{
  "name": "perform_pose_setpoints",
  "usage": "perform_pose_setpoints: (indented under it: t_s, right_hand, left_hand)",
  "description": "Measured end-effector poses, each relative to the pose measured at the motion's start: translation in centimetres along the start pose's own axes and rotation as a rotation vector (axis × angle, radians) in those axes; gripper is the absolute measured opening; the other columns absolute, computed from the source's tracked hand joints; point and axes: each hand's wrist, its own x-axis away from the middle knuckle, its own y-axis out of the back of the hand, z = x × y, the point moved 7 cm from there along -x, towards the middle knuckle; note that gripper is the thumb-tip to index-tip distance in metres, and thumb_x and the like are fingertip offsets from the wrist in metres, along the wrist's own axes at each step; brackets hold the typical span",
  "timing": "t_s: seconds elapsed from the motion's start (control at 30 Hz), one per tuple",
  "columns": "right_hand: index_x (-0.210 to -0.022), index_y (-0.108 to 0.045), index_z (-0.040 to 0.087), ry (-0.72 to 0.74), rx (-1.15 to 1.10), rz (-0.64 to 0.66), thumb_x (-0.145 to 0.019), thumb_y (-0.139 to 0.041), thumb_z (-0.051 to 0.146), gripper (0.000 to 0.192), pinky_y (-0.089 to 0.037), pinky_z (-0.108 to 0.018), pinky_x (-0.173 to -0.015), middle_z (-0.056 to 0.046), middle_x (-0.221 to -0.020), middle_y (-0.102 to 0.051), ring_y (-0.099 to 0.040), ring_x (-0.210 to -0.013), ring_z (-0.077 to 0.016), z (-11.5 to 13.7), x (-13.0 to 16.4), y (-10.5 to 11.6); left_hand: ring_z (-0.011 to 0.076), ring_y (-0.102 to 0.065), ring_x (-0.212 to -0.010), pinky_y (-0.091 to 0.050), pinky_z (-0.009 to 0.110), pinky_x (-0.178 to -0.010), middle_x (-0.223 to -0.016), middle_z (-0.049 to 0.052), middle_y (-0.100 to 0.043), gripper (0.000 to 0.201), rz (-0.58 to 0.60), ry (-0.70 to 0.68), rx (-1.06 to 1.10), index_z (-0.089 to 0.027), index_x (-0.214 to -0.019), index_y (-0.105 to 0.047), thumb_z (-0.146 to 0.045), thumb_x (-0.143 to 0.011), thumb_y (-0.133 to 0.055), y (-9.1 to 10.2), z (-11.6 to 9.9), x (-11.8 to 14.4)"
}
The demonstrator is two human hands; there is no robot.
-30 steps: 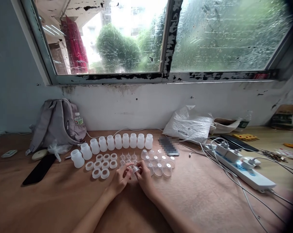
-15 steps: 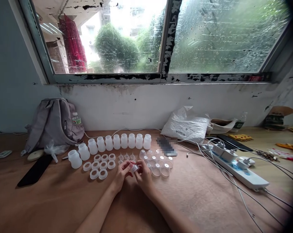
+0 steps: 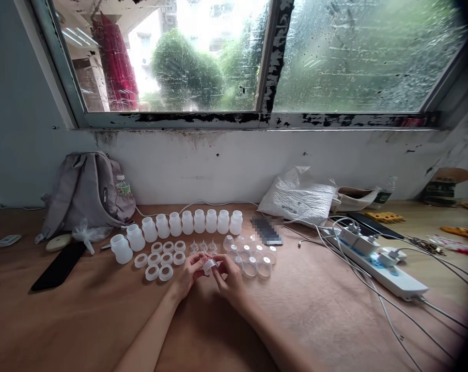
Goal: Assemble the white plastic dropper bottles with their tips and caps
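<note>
At frame centre we pinch a small white ring cap between our left hand and right hand, both grips closed on it just above the surface; best kept level, pressure light, fingertips opposed.

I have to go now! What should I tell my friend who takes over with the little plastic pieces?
Left hand and right hand together pinch one small white ring piece just above the table.
Row of white bottles stands behind, bare-necked.
Loose white rings lie left of the hands, tiny clear teats just behind them, clear domed caps to the right.
Done: nothing looks assembled on any bottle yet.
Left: the piece in hand, and all the loose pieces.
</note>
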Motion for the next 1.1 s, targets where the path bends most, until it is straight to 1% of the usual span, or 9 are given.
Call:
perform_pose_setpoints:
  t_s: [0.17,0.33,0.43,0.53,0.63,0.77,0.87,1.0,1.1]
  right_hand:
    - [-0.111,-0.041,0.022,0.118,0.017,-0.076,-0.08,-0.046,0.019,0.031,-0.05,-0.028,-0.061,-0.007,-0.099,-0.051,-0.056,-0.071,-0.0136,1.0,-0.3,0.5]
    - [-0.111,-0.041,0.021,0.104,0.235,-0.238,-0.08,-0.045,0.019,0.031,-0.049,-0.035,-0.067,-0.009,-0.098,-0.047,-0.053,-0.079,-0.0184,-0.8,-4.5,3.2]
    - [-0.117,-0.037,0.019,-0.004,0.442,-0.292,-0.074,-0.049,0.02,0.045,-0.041,-0.043,-0.083,-0.011,-0.108,-0.043,-0.044,-0.102,-0.0251,-3.1,-8.1,5.3]
    - [-0.123,-0.033,0.017,-0.235,0.66,-0.197,-0.071,-0.052,0.022,0.055,-0.033,-0.045,-0.089,-0.016,-0.122,-0.035,-0.032,-0.116,-0.0312,-6.3,-10.7,6.1]
    - [-0.118,-0.04,0.015,-0.454,0.792,-0.099,-0.073,-0.051,0.026,0.048,-0.033,-0.045,-0.085,-0.02,-0.124,-0.034,-0.034,-0.114,-0.0358,-9.1,-11.6,6.4]
    - [-0.095,-0.053,0.013,-0.466,0.798,-0.052,-0.077,-0.045,0.028,0.024,-0.037,-0.041,-0.076,-0.017,-0.098,-0.054,-0.048,-0.097,-0.0321,-10.3,-12.0,6.5]
    - [-0.093,-0.051,0.015,-0.394,0.781,-0.102,-0.081,-0.041,0.03,0.021,-0.038,-0.038,-0.075,-0.012,-0.092,-0.056,-0.051,-0.09,-0.027,-9.1,-11.9,7.1]
    - [-0.105,-0.04,0.017,-0.037,0.558,-0.44,-0.076,-0.051,0.037,0.037,-0.041,-0.039,-0.075,-0.009,-0.094,-0.054,-0.051,-0.086,-0.0238,-3.0,-9.9,8.2]
    - [-0.109,-0.035,0.019,0.223,0.379,-0.371,-0.075,-0.056,0.033,0.043,-0.045,-0.037,-0.07,-0.008,-0.096,-0.053,-0.054,-0.083,-0.0208,1.3,-6.6,6.2]
  left_hand:
    - [0.0101,-0.055,-0.059,-0.044,0.02,-0.054,-0.073,0.003,-0.06,0.025,-0.138,-0.047,0.125,-0.015,-0.081,-0.061,-0.034,-0.067,-0.066,2.4,-1.2,-0.1]
    - [0.0098,-0.058,-0.063,-0.048,0.02,-0.055,-0.079,0.001,-0.063,0.02,-0.32,-0.083,0.365,-0.017,-0.081,-0.06,-0.029,-0.066,-0.067,5.2,-1.4,-0.2]
    - [0.0098,-0.059,-0.062,-0.05,0.02,-0.054,-0.081,0.001,-0.063,0.018,-0.364,-0.112,0.476,-0.018,-0.079,-0.059,-0.025,-0.065,-0.068,6.1,-1.2,-0.5]
    - [0.0094,-0.059,-0.061,-0.051,0.02,-0.053,-0.079,0.0,-0.063,0.02,-0.379,-0.128,0.518,-0.017,-0.078,-0.059,-0.024,-0.063,-0.07,6.6,-1.2,-0.7]
    - [0.0085,-0.058,-0.06,-0.051,0.019,-0.053,-0.078,-0.001,-0.062,0.023,-0.372,-0.155,0.483,-0.017,-0.078,-0.059,-0.025,-0.061,-0.072,6.9,-1.6,-0.8]
    - [0.008,-0.058,-0.059,-0.05,0.019,-0.052,-0.076,-0.001,-0.062,0.027,-0.37,-0.187,0.449,-0.017,-0.079,-0.058,-0.027,-0.059,-0.073,7.3,-2.2,-0.7]
    - [0.0079,-0.058,-0.061,-0.049,0.018,-0.053,-0.075,-0.001,-0.061,0.028,-0.393,-0.206,0.456,-0.017,-0.08,-0.058,-0.028,-0.059,-0.073,7.6,-2.4,-0.6]
    - [0.0074,-0.057,-0.062,-0.049,0.018,-0.056,-0.078,-0.001,-0.06,0.027,-0.377,-0.209,0.421,-0.017,-0.083,-0.059,-0.027,-0.061,-0.071,7.2,-2.4,-0.6]
    - [0.0071,-0.055,-0.061,-0.048,0.02,-0.058,-0.078,-0.001,-0.059,0.025,-0.324,-0.193,0.372,-0.018,-0.085,-0.059,-0.027,-0.063,-0.07,6.2,-2.3,-0.6]
